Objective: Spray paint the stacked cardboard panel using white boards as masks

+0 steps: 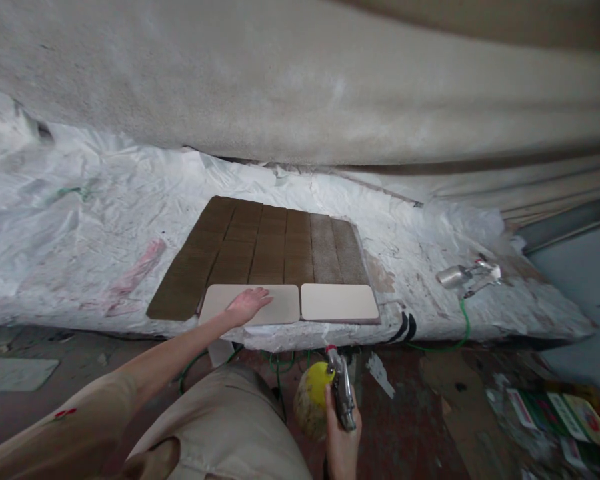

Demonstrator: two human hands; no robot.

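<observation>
From where I stood, the person's left hand [247,307] lay over a dull beige, rounded-corner rectangular panel [284,307] at the near edge of the white-sheeted worktop [100,267]. Its fingers were outstretched and loosely spread, resting on the surface without closing around anything. That panel's long axis ran left to right, along the worktop's edge, and the left hand was clearly the nearer one, already touching it.

The right hand [343,437] was on the near side of the edge, farther right, its fingers wrapped around a silver metal spray gun [343,393] with a red tip. From those fingers, the beige panel lay to the far left; a paler cream rectangular panel [339,302] lay more directly beyond the gun, across a narrow gap from its neighbour. Below the gun showed a yellow, stained round object [311,400] I couldn't identify.

Behind both panels stretched a block of dark brown panels [273,247], greyer at the right. Well apart, on the right, lay another silver spray gun [473,275] beside a green hose [465,323].
</observation>
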